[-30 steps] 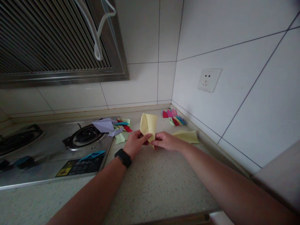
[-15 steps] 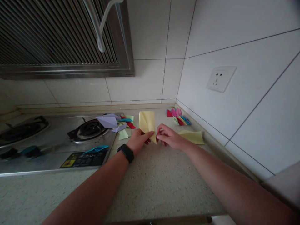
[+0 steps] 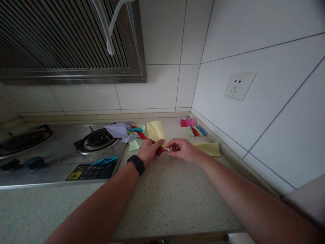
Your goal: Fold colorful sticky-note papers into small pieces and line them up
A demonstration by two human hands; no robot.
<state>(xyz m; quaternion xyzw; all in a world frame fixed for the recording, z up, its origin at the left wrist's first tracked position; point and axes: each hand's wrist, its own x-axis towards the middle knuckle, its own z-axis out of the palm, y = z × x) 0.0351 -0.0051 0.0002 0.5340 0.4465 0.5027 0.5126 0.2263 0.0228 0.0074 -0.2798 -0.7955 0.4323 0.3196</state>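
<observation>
Above the counter, a sheet of yellow paper [image 3: 155, 130] is held up, tilted to the left and partly folded toward its lower corner. My left hand [image 3: 150, 149] grips it, thumb on the front face, and wears a black watch on the wrist. My right hand [image 3: 180, 148] is at the paper's lower right corner, thumb and fingers curled toward its tip. Whether the right fingers pinch the tip or only touch it is hard to make out. More yellow paper [image 3: 208, 148] lies on the counter beyond the right wrist.
Paper planes [image 3: 117, 130] and coloured folded papers lie by the right burner [image 3: 99, 137]. A blue folded paper [image 3: 104, 160] rests on the stove. Small coloured folded papers [image 3: 195, 128] sit in the back corner. A range hood [image 3: 76, 76] overhangs the stove; a socket [image 3: 240, 86] is on the right wall.
The yellow paper has tilted to the left, and its lower corner has turned up to the right. My right hand has moved slightly left, onto that corner.
</observation>
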